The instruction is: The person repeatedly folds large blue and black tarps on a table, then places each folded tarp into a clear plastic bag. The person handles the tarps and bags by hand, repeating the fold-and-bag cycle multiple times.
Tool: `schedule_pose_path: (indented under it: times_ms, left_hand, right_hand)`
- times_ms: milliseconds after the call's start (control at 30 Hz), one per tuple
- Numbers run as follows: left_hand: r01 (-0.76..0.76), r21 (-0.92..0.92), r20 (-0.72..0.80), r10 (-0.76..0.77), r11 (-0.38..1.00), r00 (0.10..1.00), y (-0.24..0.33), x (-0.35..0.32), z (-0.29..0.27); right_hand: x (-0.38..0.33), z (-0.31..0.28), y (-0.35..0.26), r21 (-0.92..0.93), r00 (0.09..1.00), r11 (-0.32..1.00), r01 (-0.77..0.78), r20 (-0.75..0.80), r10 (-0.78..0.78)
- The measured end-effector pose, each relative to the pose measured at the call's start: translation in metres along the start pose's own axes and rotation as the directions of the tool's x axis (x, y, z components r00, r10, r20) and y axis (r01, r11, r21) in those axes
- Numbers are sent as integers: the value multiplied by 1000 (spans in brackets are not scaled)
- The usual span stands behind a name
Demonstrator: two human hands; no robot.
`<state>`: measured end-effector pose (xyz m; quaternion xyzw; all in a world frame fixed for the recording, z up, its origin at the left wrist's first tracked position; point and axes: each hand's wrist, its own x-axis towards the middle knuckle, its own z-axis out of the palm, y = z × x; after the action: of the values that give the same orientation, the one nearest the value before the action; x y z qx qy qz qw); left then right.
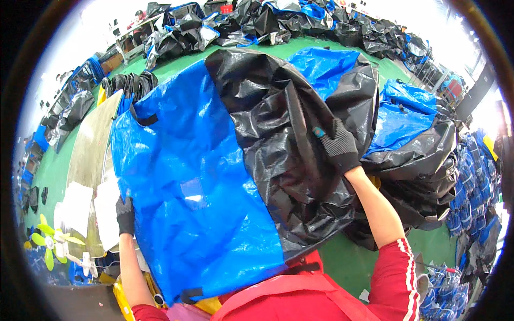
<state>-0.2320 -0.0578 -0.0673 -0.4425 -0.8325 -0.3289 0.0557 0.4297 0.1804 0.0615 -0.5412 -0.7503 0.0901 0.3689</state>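
Note:
A large woven plastic bag, blue [182,176] on its left half and black [284,155] on its right, is held up in front of me and fills the middle of the view. My left hand [125,215], in a dark knit glove, grips the blue bag's lower left edge. My right hand [338,144], also gloved, clutches the crumpled black part high on the right. Black strap loops show at the bag's top left and bottom corners. Red sleeves cover my upper arms.
A heap of more blue and black bags [412,134] lies to the right on the green floor [353,257]. Further black bags [278,24] are piled along the back. A worn tabletop [91,144] with white sheets stands left; bundled blue items [476,176] stack at far right.

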Motion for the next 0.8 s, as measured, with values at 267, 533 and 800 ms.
schedule_pose_path:
  times_ms: [267, 533, 800]
  left_hand:
    - [-147, 675, 412, -204, 723, 888, 19, 16, -5]
    - [-779, 8, 108, 774, 627, 624, 265, -38, 76]
    - [-778, -158, 355, 770, 608, 529, 314, -75, 170]
  right_hand:
    - [0, -46, 74, -421, 893, 907, -12, 404, 200]
    - [45, -21, -22, -188, 915, 975, 118, 402, -33]
    - [63, 42, 34, 139, 729, 987, 85, 666, -157]
